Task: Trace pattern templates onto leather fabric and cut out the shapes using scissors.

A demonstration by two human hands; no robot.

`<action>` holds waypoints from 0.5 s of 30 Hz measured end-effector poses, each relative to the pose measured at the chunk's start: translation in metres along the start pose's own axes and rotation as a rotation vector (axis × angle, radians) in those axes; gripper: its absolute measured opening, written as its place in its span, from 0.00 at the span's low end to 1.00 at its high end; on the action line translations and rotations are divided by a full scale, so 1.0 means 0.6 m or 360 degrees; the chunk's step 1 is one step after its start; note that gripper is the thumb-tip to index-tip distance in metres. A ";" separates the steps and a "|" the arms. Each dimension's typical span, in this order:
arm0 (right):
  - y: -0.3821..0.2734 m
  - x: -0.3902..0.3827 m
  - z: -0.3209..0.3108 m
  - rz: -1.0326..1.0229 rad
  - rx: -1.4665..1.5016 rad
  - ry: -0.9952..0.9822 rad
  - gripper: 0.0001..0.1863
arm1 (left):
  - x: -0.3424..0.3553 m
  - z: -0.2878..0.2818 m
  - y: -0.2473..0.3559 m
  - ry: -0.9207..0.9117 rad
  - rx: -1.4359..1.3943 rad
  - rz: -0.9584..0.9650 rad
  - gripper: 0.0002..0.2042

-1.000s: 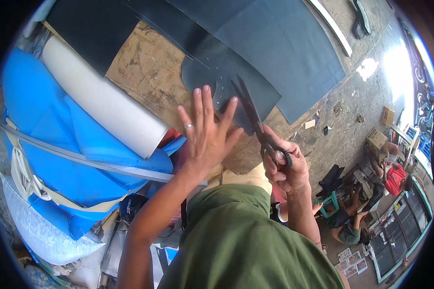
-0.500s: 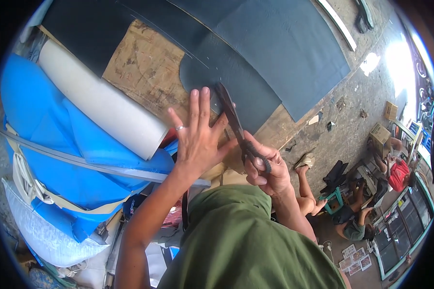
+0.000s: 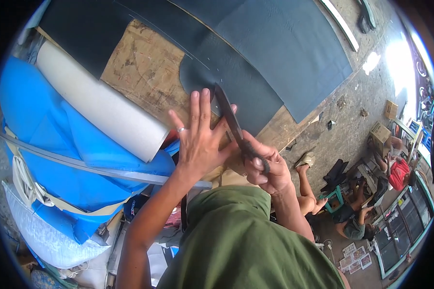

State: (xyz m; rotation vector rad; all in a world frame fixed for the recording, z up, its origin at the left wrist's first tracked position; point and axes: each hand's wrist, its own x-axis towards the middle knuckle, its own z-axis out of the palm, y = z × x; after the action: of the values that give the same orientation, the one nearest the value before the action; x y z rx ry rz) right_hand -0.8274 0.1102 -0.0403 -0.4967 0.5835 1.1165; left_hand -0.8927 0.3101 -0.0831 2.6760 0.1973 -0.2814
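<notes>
My right hand (image 3: 268, 168) is wrapped round the dark handles of a pair of scissors (image 3: 230, 111). The blades point up and left, their tips over a dark vinyl-like sheet (image 3: 258, 98) marked with faint white lines. My left hand (image 3: 197, 144), a ring on one finger, is open with its fingers spread just left of the blades. It is at the curved cut edge of the sheet, over the bare wooden board (image 3: 147, 67); whether its fingertips press on the sheet I cannot tell.
A white roll (image 3: 101, 106) lies along the board's left side, beside blue sheeting (image 3: 48, 125) crossed by a long metal strip (image 3: 106, 169). Another dark sheet (image 3: 294, 53) covers the right of the table. On the floor at right, people sit near a cardboard box (image 3: 380, 138) and a window frame (image 3: 402, 231).
The scissor blades look closer together now. Both hands have stayed in nearly the same place, and the sheet has not visibly moved.
</notes>
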 end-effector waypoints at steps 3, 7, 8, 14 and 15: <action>0.001 0.006 0.000 0.0025 0.0143 -0.0031 0.35 | 0.001 0.000 0.000 0.0004 -0.0006 -0.0004 0.45; 0.007 0.015 -0.001 -0.0027 0.0142 -0.0035 0.36 | 0.003 -0.002 0.002 -0.0031 -0.0007 -0.0014 0.45; 0.006 0.017 -0.002 -0.0040 0.0058 -0.0027 0.36 | 0.002 -0.002 0.002 -0.0029 0.0001 -0.0015 0.44; -0.004 0.022 -0.002 -0.0100 -0.0260 0.0004 0.36 | 0.001 -0.002 0.003 -0.0015 0.0015 -0.0016 0.44; -0.007 0.022 -0.001 -0.0111 -0.0293 0.0005 0.36 | 0.002 -0.002 0.003 -0.0010 0.0012 -0.0015 0.44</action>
State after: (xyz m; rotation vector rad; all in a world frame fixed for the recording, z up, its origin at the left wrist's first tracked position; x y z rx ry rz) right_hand -0.8192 0.1173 -0.0491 -0.6731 0.4647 1.1082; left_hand -0.8911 0.3092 -0.0813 2.6823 0.2072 -0.2937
